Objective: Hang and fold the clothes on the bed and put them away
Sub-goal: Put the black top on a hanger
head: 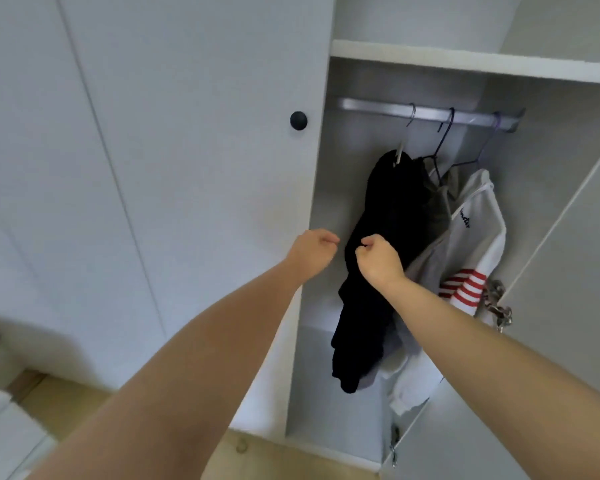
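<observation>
The black garment [392, 216] hangs on a hanger from the wardrobe rail [430, 114], its long axis running roughly from 1 o'clock down to 7 o'clock. The right hand [378, 259], the nearer one, lies against its middle, fingers [362, 253] clenched and apparently pinching a fold of cloth. The left hand [314, 252] sits just beside the garment's edge at 9 o'clock, curled on nothing visible. At 3 o'clock a white hoodie [475, 230] carries dark script, half hidden and unreadable.
</observation>
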Demonstrator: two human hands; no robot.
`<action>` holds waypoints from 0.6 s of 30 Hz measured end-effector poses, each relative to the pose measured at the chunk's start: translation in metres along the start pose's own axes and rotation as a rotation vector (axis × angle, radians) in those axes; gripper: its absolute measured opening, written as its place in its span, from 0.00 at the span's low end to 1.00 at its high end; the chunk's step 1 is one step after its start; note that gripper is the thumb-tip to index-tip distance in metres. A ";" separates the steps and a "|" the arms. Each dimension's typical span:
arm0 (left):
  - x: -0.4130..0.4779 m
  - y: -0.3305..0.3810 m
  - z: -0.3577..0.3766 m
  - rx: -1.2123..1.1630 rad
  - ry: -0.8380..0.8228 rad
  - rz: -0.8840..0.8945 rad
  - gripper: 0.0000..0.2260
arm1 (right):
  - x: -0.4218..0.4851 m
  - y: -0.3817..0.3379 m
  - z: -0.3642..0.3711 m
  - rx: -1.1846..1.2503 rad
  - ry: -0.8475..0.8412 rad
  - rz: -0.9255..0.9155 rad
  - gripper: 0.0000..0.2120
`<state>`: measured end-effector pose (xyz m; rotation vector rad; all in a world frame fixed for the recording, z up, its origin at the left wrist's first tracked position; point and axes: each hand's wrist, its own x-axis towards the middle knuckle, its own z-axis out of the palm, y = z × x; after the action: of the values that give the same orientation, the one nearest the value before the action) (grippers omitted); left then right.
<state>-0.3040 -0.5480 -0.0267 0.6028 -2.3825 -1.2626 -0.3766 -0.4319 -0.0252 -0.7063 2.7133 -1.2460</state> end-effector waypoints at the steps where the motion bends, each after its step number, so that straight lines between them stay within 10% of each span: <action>1: -0.015 -0.011 -0.009 -0.008 0.009 -0.025 0.11 | -0.013 -0.005 0.012 0.007 -0.041 -0.019 0.17; 18: -0.422 -0.274 -0.265 0.005 0.641 -0.757 0.16 | -0.338 -0.201 0.342 -0.064 -0.899 -0.466 0.14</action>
<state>0.2382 -0.6424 -0.1711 1.7171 -1.6512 -1.0688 0.0861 -0.6375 -0.1470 -1.5127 1.8911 -0.6232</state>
